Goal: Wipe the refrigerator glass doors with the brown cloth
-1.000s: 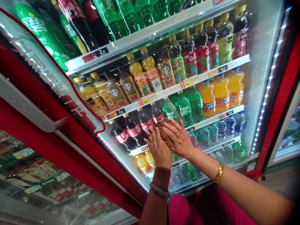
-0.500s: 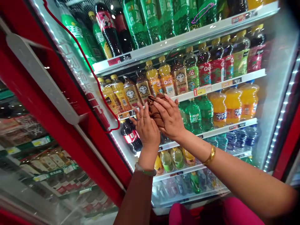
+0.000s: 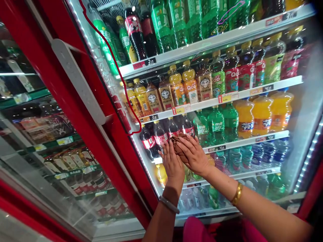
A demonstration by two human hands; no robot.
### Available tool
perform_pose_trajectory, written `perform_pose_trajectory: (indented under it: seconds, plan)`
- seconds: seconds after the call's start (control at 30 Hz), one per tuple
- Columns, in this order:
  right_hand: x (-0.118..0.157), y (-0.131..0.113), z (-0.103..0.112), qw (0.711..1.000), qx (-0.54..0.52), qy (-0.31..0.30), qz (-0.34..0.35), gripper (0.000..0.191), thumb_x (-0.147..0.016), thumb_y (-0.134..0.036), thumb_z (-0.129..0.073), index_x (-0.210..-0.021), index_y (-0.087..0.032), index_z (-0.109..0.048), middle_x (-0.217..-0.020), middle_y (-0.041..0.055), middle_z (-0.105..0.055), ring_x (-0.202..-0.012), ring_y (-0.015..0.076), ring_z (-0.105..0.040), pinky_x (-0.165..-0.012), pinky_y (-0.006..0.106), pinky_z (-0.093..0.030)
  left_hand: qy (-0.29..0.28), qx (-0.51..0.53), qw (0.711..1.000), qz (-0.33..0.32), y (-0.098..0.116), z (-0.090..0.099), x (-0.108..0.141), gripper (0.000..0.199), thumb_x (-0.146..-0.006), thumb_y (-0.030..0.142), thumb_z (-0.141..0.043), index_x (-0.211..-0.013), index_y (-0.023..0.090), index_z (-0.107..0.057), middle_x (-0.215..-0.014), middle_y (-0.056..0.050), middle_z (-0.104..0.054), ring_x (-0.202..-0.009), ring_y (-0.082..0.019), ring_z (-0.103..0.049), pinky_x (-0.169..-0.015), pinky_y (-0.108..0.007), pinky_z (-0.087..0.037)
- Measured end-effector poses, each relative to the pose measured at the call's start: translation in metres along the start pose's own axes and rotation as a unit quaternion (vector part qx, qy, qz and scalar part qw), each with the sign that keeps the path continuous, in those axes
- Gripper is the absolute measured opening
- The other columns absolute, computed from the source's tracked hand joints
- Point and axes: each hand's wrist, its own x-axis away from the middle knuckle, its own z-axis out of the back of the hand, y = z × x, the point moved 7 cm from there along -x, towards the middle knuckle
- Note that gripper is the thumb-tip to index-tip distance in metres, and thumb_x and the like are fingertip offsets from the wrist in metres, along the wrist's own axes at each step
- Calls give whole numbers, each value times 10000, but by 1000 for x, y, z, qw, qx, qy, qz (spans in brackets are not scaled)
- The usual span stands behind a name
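A bunched brown cloth [image 3: 179, 147] is pressed against the glass of a drinks fridge door. My right hand [image 3: 195, 157] lies over the cloth's right side, fingers stretched across it, holding it to the pane. At the cloth's left edge, my left hand [image 3: 173, 163] presses too, its fingers straight and close together; its thumb is hidden. The cloth stands in front of the row of cola bottles [image 3: 160, 132], which are behind the glass. A red line [image 3: 111, 50] and a pink outline [image 3: 231, 12] show on the pane.
Shelves behind the glass hold green bottles [image 3: 179, 25], juice bottles [image 3: 190, 84] and orange soda bottles [image 3: 262, 112]. A grey door handle [image 3: 79, 80] sticks out from the red frame [image 3: 123, 168] on the left. Another glass-fronted fridge stands farther left.
Both hands and the cloth have slid down the glass, from the juice shelf to the cola row. The view has shifted left, and my left fingers are closer together.
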Motion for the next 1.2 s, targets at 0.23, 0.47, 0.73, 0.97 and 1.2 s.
perform_pose_trajectory:
  seconds: [0.23, 0.47, 0.73, 0.97, 1.2]
  plan:
    - [-86, 17, 11, 998, -6, 54, -24, 701, -988, -341, -562, -1629, -274, -285, -1586, 106, -491, -1605, 309, -243, -1314, 633, -222, 40, 23, 998, -44, 19, 33, -93, 588, -1029, 163, -337, -1613, 204, -384, -1705, -102, -362, -1637, -203, -165, -1355, -509, -67]
    - [-139, -20, -19, 998, -32, 59, 7, 572, -1009, -369, -539, -1553, -223, -438, -1601, 90, -488, -1618, 281, -201, -1337, 594, -188, 76, 16, 997, -12, -29, 75, -121, 595, -1019, 178, -345, -1614, 175, -367, -1715, -124, -335, -1630, -199, -210, -1358, -497, -93]
    - [-63, -55, -44, 997, -51, -50, 25, 520, -1038, -321, -536, -1552, -274, -472, -1615, 31, -492, -1610, 243, -244, -1319, 551, -279, 26, -13, 998, 52, -71, 52, -21, 656, -1006, 140, -375, -1653, 187, -273, -1727, -147, -279, -1631, -204, -165, -1358, -512, -85]
    - [1, -29, -16, 999, -17, -48, 12, 566, -1037, -308, -547, -1586, -268, -416, -1579, 54, -534, -1622, 242, -214, -1325, 578, -275, -55, 22, 998, 25, -36, 18, 19, 707, -1003, 137, -384, -1680, 226, -200, -1743, -104, -259, -1632, -209, -112, -1353, -505, -144]
    - [-39, -2, -19, 997, -8, -54, -46, 724, -1056, -276, -463, -1673, -387, -99, -1670, 13, -402, -1613, 214, -243, -1361, 580, -207, -53, 157, 978, -127, 46, 30, -22, 664, -1071, 546, -332, -1680, 315, -203, -1784, -36, -82, -1652, -286, -21, -1344, -550, -97]
